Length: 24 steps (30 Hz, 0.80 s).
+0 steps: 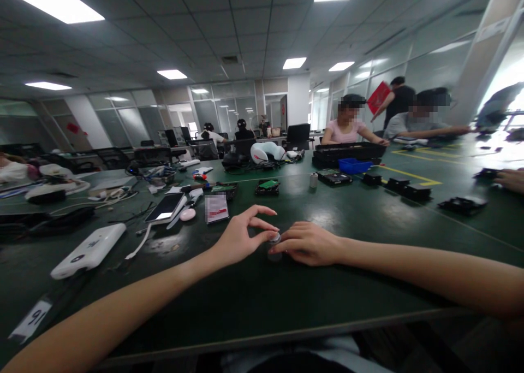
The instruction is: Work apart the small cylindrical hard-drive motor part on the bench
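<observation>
Surface: green tabletop (pixel 347 291), dull sheen, yellow tape lines (pixel 409 175) marking its far right part. Small round container (pixel 274 246), silvery on top, standing on the tabletop near its front edge, between the two hands. Left hand (pixel 241 236): fingers curving well apart from the thumb, thumb tip touching the container's top. Right hand (pixel 313 243): lying low, fingers bending, index finger reaching the container's side; whether it is gripping cannot be told. Left part of the table: white device (pixel 89 251), phone (pixel 166 207), cables, labelled card (pixel 216 208). Beyond: metal cylinder (pixel 313 180), blue tray (pixel 354 166), black blocks (pixel 409 189), white neck pillow (pixel 268 152). Room: ceiling panels glowing, glass partitions lining the walls, several people sitting, one standing with a red sheet (pixel 379 98).
</observation>
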{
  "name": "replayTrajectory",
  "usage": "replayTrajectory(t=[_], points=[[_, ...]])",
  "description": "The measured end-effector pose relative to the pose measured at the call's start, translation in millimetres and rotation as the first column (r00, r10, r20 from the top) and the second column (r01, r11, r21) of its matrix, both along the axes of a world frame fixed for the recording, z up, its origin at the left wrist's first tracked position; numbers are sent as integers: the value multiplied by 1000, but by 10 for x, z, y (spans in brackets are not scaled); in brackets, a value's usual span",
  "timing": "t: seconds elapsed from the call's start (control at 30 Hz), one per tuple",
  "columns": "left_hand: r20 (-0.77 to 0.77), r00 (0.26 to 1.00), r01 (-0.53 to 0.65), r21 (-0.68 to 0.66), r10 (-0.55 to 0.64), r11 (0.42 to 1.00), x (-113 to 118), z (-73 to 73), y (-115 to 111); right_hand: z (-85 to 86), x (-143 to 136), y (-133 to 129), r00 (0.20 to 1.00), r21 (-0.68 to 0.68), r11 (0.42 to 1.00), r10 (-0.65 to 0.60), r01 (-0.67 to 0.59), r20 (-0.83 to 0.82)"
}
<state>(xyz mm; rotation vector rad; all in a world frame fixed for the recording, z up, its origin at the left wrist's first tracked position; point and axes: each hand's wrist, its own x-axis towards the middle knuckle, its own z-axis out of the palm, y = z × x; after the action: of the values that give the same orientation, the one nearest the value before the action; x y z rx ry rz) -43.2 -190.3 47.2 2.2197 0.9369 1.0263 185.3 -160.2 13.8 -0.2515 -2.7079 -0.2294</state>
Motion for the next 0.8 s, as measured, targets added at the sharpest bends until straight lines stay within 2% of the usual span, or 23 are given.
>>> replayTrajectory(t=[0.1,0.3,0.57,0.8], points=[[-4,1000,-16,31,17,999,0,-18,8,8,-1,-3,1000,-13,1000,1,-1,-1],[4,994,-106,174,107,979,-4,-64,45,29,-4,-23,1000,-29,1000,-1,1,5],[-25,996,-75,237,84,969,-37,-84,81,20,-5,-21,1000,-22,1000,-1,1,-2],[-56,992,-93,293,114,952,-33,-83,76,4,-6,-4,1000,-30,1000,-7,7,7]])
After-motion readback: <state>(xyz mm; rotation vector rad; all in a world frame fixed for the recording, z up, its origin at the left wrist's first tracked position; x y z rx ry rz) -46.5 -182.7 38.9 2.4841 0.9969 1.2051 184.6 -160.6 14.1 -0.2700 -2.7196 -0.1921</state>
